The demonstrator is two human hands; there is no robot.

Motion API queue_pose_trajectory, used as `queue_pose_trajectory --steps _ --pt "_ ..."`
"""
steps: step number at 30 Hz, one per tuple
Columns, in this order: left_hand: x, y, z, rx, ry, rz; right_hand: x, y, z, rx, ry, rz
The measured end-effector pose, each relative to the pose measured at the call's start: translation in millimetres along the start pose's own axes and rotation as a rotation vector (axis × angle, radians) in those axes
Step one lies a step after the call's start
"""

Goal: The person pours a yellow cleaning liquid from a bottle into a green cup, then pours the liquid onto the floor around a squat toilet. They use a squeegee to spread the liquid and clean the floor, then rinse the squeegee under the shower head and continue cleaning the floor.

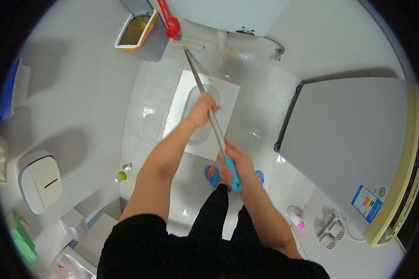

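Observation:
A floor squeegee with a metal pole (217, 131) slants across the middle of the view. My left hand (202, 110) grips the pole about halfway along. Lower down, my right hand (238, 161) is closed around its blue handle grip (233, 176). The pale squeegee head (187, 46) rests on the tiled floor near the back wall, to the right of a grey bin (152, 43). Beneath the pole lies a white squat toilet (227, 96) set in the floor; my left arm covers part of it.
A washing machine (342, 132) fills the right side. A red long-handled tool (173, 28) leans beside the bin. A white bottle with a pink cap (295, 217) stands at lower right. A wall dispenser (42, 181) and a small cup (124, 173) are at left. The floor tiles (146, 115) look wet.

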State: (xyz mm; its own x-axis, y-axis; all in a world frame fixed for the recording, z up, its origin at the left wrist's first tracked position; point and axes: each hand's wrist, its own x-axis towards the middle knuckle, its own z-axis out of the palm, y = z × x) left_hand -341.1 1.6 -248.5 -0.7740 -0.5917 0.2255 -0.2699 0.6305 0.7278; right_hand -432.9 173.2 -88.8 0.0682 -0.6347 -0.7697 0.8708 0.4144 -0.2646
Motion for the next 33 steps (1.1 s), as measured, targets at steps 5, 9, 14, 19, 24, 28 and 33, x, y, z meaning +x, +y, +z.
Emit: queue_pose_trajectory --steps 5,9,14,19,24,28,33 --pt "-72 55 24 -0.089 -0.002 0.001 -69 48 -24 0.12 0.236 0.132" --pt "-36 6 1 0.009 -0.025 -0.062 -16 36 -18 0.029 0.052 0.062" --pt "-1 -14 -9 0.018 -0.072 -0.037 2 20 1 0.03 0.074 0.012" --pt "-82 59 30 -0.108 -0.028 0.051 -52 75 -22 0.259 0.425 0.049" --pt "9 -22 -5 0.003 -0.013 0.081 6 12 10 0.182 -0.052 0.0" --pt "-43 -2 31 -0.182 -0.024 0.073 -35 44 -8 0.091 0.095 0.025" --pt "-43 12 20 -0.06 -0.009 0.026 -34 37 19 0.269 0.396 0.072"
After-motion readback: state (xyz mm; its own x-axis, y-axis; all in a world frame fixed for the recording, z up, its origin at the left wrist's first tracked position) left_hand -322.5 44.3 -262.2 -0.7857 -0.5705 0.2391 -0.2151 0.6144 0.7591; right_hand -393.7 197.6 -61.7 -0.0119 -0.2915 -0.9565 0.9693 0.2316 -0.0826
